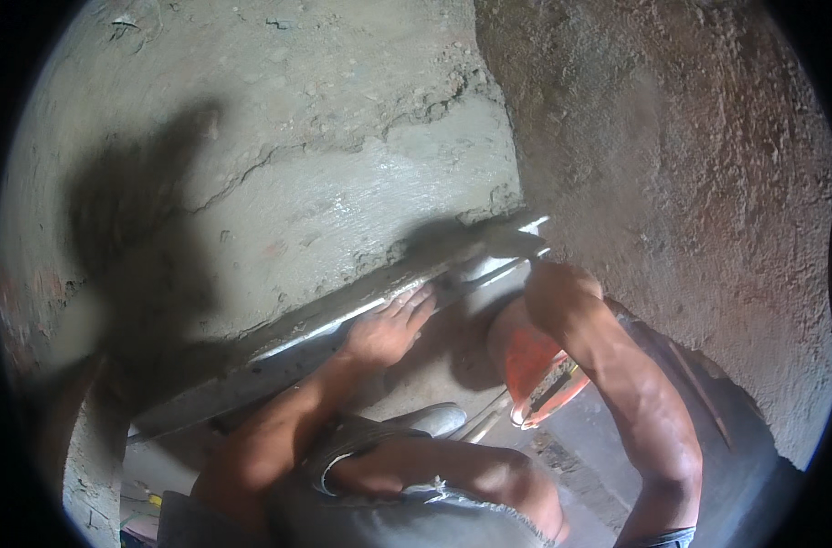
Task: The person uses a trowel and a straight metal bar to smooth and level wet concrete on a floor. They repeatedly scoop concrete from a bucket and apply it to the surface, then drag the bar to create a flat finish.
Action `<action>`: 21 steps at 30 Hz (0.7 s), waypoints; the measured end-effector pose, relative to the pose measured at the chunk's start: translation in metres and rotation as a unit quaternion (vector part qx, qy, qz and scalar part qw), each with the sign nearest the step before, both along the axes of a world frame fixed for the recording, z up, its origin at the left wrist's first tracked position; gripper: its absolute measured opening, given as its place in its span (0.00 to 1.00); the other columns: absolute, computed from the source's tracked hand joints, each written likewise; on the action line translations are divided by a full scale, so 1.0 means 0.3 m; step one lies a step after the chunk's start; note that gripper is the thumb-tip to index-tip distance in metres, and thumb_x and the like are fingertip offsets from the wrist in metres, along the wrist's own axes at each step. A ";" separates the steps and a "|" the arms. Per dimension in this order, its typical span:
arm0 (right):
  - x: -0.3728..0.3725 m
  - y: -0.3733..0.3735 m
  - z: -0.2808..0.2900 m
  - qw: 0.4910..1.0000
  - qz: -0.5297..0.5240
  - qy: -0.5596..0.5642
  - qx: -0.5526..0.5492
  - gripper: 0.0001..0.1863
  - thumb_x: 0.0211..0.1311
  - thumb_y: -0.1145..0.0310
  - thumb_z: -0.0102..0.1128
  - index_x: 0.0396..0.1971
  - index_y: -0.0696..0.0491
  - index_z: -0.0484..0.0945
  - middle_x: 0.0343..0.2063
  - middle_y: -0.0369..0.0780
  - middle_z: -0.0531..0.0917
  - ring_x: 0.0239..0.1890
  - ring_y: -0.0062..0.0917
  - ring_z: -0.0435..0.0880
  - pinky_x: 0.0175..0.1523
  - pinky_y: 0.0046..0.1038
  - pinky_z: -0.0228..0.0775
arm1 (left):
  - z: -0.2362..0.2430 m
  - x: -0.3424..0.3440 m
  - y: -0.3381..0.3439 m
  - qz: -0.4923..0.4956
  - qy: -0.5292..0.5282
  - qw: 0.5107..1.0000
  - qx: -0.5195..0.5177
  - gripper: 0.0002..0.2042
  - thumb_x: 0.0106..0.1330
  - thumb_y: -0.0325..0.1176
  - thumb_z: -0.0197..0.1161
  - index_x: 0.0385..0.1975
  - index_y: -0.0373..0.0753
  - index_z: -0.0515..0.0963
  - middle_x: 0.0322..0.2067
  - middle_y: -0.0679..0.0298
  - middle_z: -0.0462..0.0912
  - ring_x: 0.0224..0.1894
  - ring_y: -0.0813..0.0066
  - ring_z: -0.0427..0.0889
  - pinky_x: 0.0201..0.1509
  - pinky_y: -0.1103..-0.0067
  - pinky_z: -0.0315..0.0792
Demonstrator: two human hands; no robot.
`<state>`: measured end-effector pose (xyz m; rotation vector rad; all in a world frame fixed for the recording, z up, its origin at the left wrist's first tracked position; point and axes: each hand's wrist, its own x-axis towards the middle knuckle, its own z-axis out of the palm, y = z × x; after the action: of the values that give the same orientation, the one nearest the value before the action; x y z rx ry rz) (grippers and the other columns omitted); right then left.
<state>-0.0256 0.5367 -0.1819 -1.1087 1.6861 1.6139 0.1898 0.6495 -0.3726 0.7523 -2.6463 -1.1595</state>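
A long, straight ledge-like bar [317,331] with a pale edge runs slantwise along the foot of the mortar-coated wall [407,196]. My left hand [386,334] lies against its near side, fingers stretched out and touching the edge. Further right, my right hand [562,285] is closed near the bar's far end, by the wall corner. Its fingers are turned away from view, so what they hold cannot be made out. Wet, shiny mortar covers the wall's lower band, below a ragged edge of rougher coating. Under my right forearm is an orange-red bucket [518,352] with greyish material inside.
A rough brown wall [653,173] meets the coated wall at a corner on the right. A thin stick [702,395] lies by its foot. My shoe [439,418] and bent knee are below my hands. At the lower left stands a pale, curved-edged slab [92,466].
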 end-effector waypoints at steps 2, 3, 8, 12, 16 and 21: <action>-0.030 0.011 0.068 0.997 0.020 -0.030 -0.074 0.14 0.63 0.69 0.57 0.45 0.54 0.85 0.45 0.48 0.88 0.49 0.40 0.88 0.51 0.38 0.82 | 0.008 0.025 -0.004 0.015 0.000 0.999 -0.037 0.32 0.63 0.41 0.62 0.69 0.40 0.66 0.72 0.60 0.64 0.73 0.66 0.64 0.75 0.67 0.58; -0.016 -0.036 0.092 0.992 0.067 -0.084 -0.071 0.13 0.63 0.69 0.58 0.43 0.53 0.88 0.46 0.47 0.88 0.50 0.39 0.88 0.50 0.36 0.83 | 0.009 0.067 -0.001 0.031 -0.019 0.998 -0.055 0.33 0.62 0.41 0.63 0.69 0.40 0.67 0.72 0.60 0.65 0.72 0.66 0.65 0.75 0.67 0.59; -0.161 -0.020 -0.076 0.992 0.098 -0.052 -0.066 0.13 0.65 0.71 0.57 0.44 0.53 0.88 0.46 0.47 0.88 0.50 0.37 0.88 0.50 0.34 0.82 | 0.021 0.042 -0.010 0.028 0.012 0.999 -0.018 0.32 0.62 0.39 0.63 0.68 0.39 0.68 0.71 0.58 0.67 0.70 0.67 0.69 0.74 0.69 0.61; -0.194 0.022 -0.156 0.997 0.079 -0.002 -0.014 0.13 0.67 0.68 0.57 0.45 0.51 0.88 0.49 0.43 0.87 0.53 0.34 0.87 0.50 0.35 0.83 | 0.007 0.018 -0.005 0.025 0.007 1.000 -0.009 0.30 0.65 0.40 0.62 0.68 0.40 0.68 0.71 0.59 0.67 0.70 0.66 0.68 0.74 0.69 0.61; -0.161 -0.135 0.050 0.995 0.078 -0.033 0.050 0.14 0.62 0.71 0.57 0.44 0.52 0.88 0.46 0.45 0.88 0.50 0.38 0.88 0.51 0.38 0.82 | 0.015 0.007 -0.020 0.017 0.015 0.999 -0.042 0.30 0.66 0.41 0.62 0.68 0.39 0.68 0.71 0.58 0.67 0.71 0.67 0.68 0.73 0.69 0.62; -0.202 -0.125 0.034 0.993 0.042 -0.106 -0.029 0.14 0.57 0.73 0.56 0.39 0.55 0.88 0.41 0.49 0.88 0.47 0.42 0.88 0.51 0.40 0.82 | 0.013 0.020 -0.011 0.029 0.034 0.999 -0.013 0.31 0.65 0.41 0.63 0.68 0.40 0.68 0.70 0.58 0.68 0.71 0.66 0.68 0.72 0.69 0.63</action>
<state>-0.0862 0.4992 -0.1716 -1.3448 1.5755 1.4474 0.1959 0.6463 -0.3686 0.7647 -2.5612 -1.1149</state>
